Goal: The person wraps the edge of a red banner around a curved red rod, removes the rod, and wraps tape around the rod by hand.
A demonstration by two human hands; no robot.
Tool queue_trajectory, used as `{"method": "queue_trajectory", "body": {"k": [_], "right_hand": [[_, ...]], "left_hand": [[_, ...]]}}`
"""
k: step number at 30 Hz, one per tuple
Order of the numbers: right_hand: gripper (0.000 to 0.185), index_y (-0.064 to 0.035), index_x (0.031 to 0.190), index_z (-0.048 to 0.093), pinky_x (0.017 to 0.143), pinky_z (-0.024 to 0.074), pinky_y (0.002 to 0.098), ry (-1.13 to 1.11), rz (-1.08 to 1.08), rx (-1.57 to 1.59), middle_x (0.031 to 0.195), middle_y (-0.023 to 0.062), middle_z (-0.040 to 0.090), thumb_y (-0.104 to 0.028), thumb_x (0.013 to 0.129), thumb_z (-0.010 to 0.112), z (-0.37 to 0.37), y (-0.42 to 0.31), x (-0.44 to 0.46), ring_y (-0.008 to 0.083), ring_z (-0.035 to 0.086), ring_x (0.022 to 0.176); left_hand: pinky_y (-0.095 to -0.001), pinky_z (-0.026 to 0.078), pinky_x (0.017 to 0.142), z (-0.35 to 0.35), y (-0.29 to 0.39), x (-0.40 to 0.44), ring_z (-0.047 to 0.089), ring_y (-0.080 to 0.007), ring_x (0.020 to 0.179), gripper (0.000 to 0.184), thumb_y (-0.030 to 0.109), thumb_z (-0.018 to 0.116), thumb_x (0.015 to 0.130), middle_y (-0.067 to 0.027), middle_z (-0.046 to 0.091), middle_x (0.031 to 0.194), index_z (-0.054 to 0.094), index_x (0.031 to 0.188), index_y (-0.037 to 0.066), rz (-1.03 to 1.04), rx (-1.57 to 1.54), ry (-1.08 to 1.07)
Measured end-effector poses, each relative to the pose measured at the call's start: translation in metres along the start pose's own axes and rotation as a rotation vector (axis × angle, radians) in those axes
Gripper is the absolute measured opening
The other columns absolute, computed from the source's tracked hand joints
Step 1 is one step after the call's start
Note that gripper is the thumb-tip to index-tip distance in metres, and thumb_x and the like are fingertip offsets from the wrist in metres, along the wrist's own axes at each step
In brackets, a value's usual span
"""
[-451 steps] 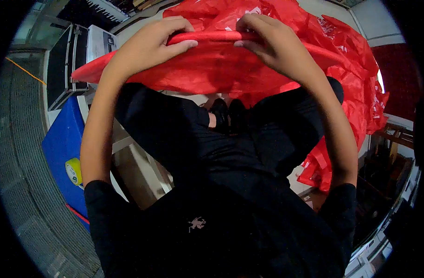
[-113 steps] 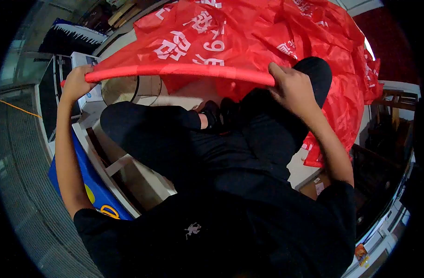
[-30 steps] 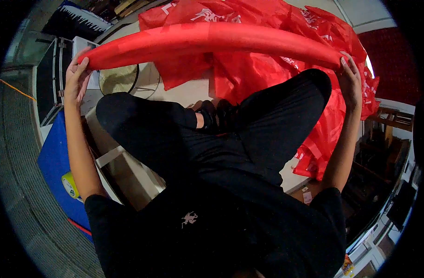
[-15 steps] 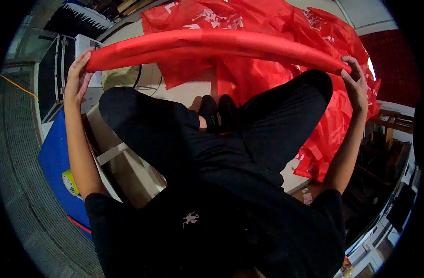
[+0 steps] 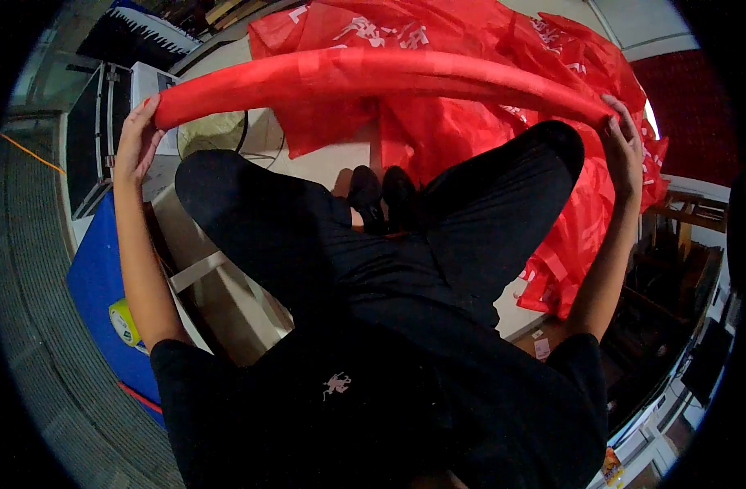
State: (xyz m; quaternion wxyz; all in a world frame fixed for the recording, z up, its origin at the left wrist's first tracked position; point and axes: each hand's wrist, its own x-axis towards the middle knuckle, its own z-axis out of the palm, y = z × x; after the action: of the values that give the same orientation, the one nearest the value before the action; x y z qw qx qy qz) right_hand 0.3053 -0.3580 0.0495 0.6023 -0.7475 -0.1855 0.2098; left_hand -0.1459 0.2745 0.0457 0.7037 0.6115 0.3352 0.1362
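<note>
A long red fabric banner [image 5: 365, 75], rolled or folded into a band, spans the view above my knees. My left hand [image 5: 139, 140] is closed on its left end, the thumb side toward the fabric. At the other end, my right hand [image 5: 625, 148] grips the band, with some fingers bent behind it. The band looks stretched between both hands, curved by the lens. Beyond and below it, a heap of loose red fabric [image 5: 585, 204] with white lettering spreads over the floor and past my right knee.
My bent legs in black trousers [image 5: 259, 220] fill the middle. On the left are a black case [image 5: 96, 138], a blue surface [image 5: 104, 277] and a yellow-green tape roll [image 5: 123, 323] beside my left arm. Wooden furniture [image 5: 691, 212] stands at the right.
Both hands stay almost where they were. The band's surface folds have shifted slightly, and my right hand's fingers have moved a little at its end.
</note>
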Motion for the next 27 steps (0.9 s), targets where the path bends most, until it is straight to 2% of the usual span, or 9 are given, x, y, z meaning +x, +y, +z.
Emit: {"method": "queue_trajectory", "body": {"k": [2, 4, 8, 10, 13, 15, 18, 22, 27], "right_hand": [[0.034, 0.0015, 0.124, 0.058, 0.09, 0.0465, 0.025, -0.044, -0.053, -0.031, 0.109, 0.0042, 0.063, -0.022, 0.099, 0.06, 0.007, -0.005, -0.002, 0.0116, 0.059, 0.099], [0.036, -0.0009, 0.13, 0.055, 0.086, 0.0437, 0.0209, 0.025, -0.008, 0.011, 0.095, -0.0017, 0.055, -0.02, 0.1, 0.059, 0.008, -0.001, -0.003, 0.0069, 0.052, 0.09], [0.032, -0.0022, 0.128, 0.056, 0.081, 0.0427, 0.0198, 0.059, 0.019, 0.065, 0.093, -0.0029, 0.053, -0.018, 0.1, 0.057, 0.007, 0.006, 0.002, 0.0056, 0.049, 0.084], [0.034, -0.0005, 0.128, 0.056, 0.09, 0.0468, 0.0253, 0.019, 0.011, 0.108, 0.111, 0.0051, 0.063, -0.018, 0.099, 0.059, 0.0, 0.012, 0.008, 0.0124, 0.059, 0.099], [0.036, -0.0005, 0.131, 0.055, 0.088, 0.047, 0.0246, 0.023, 0.006, 0.121, 0.11, 0.0047, 0.063, -0.017, 0.099, 0.059, 0.012, 0.001, 0.003, 0.0118, 0.06, 0.098], [0.039, -0.0005, 0.133, 0.054, 0.087, 0.0471, 0.0241, 0.005, 0.007, 0.113, 0.11, 0.0044, 0.063, -0.016, 0.098, 0.06, 0.008, 0.001, 0.003, 0.0112, 0.06, 0.097], [0.04, -0.0005, 0.134, 0.053, 0.086, 0.0471, 0.0233, -0.031, 0.003, 0.094, 0.11, 0.0038, 0.063, -0.015, 0.098, 0.061, 0.002, 0.002, 0.003, 0.0102, 0.059, 0.096], [0.037, -0.0007, 0.131, 0.055, 0.085, 0.0468, 0.0227, 0.036, 0.032, -0.021, 0.109, 0.0026, 0.062, -0.017, 0.098, 0.061, -0.003, 0.005, 0.005, 0.0093, 0.059, 0.095], [0.033, -0.001, 0.125, 0.058, 0.086, 0.0466, 0.0226, -0.01, 0.002, 0.012, 0.109, 0.0013, 0.062, -0.02, 0.098, 0.061, -0.007, 0.012, 0.007, 0.0089, 0.059, 0.096]], "left_hand": [[-0.0283, 0.048, 0.097, -0.003, -0.004, 0.001, 0.063, -0.0135, 0.106, 0.034, 0.025, 0.065, 0.095, -0.008, 0.066, 0.115, 0.061, 0.119, 0.001, 0.021, -0.014, 0.007], [-0.0279, 0.049, 0.096, -0.002, -0.005, 0.0, 0.063, -0.0135, 0.105, 0.034, 0.026, 0.066, 0.095, -0.0078, 0.066, 0.115, 0.062, 0.12, 0.002, 0.039, -0.028, 0.014], [-0.0279, 0.049, 0.095, 0.005, -0.002, -0.003, 0.062, -0.0139, 0.107, 0.039, 0.027, 0.066, 0.095, -0.0071, 0.064, 0.118, 0.059, 0.125, 0.003, 0.047, 0.014, 0.049], [-0.0281, 0.049, 0.095, 0.008, -0.001, -0.005, 0.061, -0.0142, 0.108, 0.042, 0.029, 0.065, 0.095, -0.0066, 0.063, 0.121, 0.056, 0.129, 0.004, 0.034, 0.052, 0.034], [-0.0281, 0.05, 0.095, 0.011, -0.002, -0.006, 0.061, -0.0147, 0.111, 0.044, 0.025, 0.067, 0.094, -0.0078, 0.063, 0.122, 0.055, 0.131, 0.004, 0.12, 0.032, -0.041], [-0.0277, 0.051, 0.095, 0.013, -0.002, -0.007, 0.063, -0.0152, 0.106, 0.04, 0.018, 0.068, 0.093, -0.0104, 0.063, 0.119, 0.058, 0.127, 0.001, 0.13, 0.039, 0.054], [-0.0276, 0.051, 0.095, 0.01, 0.003, -0.005, 0.063, -0.0151, 0.104, 0.041, 0.018, 0.068, 0.093, -0.0102, 0.064, 0.118, 0.058, 0.128, 0.001, 0.081, 0.057, -0.024], [-0.0269, 0.05, 0.094, 0.005, 0.005, -0.001, 0.064, -0.015, 0.103, 0.04, 0.018, 0.068, 0.093, -0.0101, 0.065, 0.117, 0.058, 0.127, -0.001, 0.035, 0.1, -0.026], [-0.0253, 0.05, 0.093, 0.008, 0.011, -0.002, 0.064, -0.0133, 0.103, 0.04, 0.024, 0.066, 0.095, -0.0098, 0.065, 0.116, 0.058, 0.122, -0.005, 0.011, 0.061, -0.007]]}}
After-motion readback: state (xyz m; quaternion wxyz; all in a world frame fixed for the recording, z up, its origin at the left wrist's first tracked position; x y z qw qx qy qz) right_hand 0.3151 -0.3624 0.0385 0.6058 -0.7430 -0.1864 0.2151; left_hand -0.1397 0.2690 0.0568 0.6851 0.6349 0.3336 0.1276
